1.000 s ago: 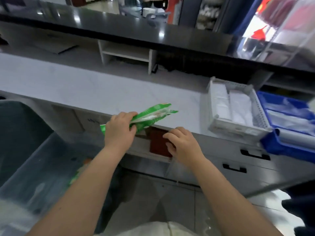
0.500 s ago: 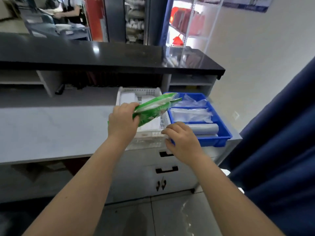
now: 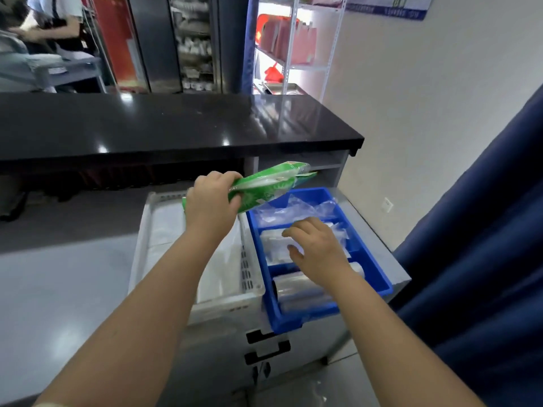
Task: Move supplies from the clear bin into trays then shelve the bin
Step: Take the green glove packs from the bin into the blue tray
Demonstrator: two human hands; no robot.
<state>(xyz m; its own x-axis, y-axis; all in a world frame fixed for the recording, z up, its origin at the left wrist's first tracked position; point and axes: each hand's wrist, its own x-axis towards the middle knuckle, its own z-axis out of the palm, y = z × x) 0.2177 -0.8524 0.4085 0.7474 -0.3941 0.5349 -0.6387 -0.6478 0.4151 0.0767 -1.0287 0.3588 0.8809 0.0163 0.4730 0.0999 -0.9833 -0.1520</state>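
green packet clenched in our left hand, held up over the seam between the white tray and the blue tray, its far end tilting right. our right hand hovers spread and empty over the blue tray's middle compartment, above clear plastic bags, a roll lying nearest us.

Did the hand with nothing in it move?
Yes. The right hand went from the blue tray's front rim to over its middle compartment, resting on the clear bags there.
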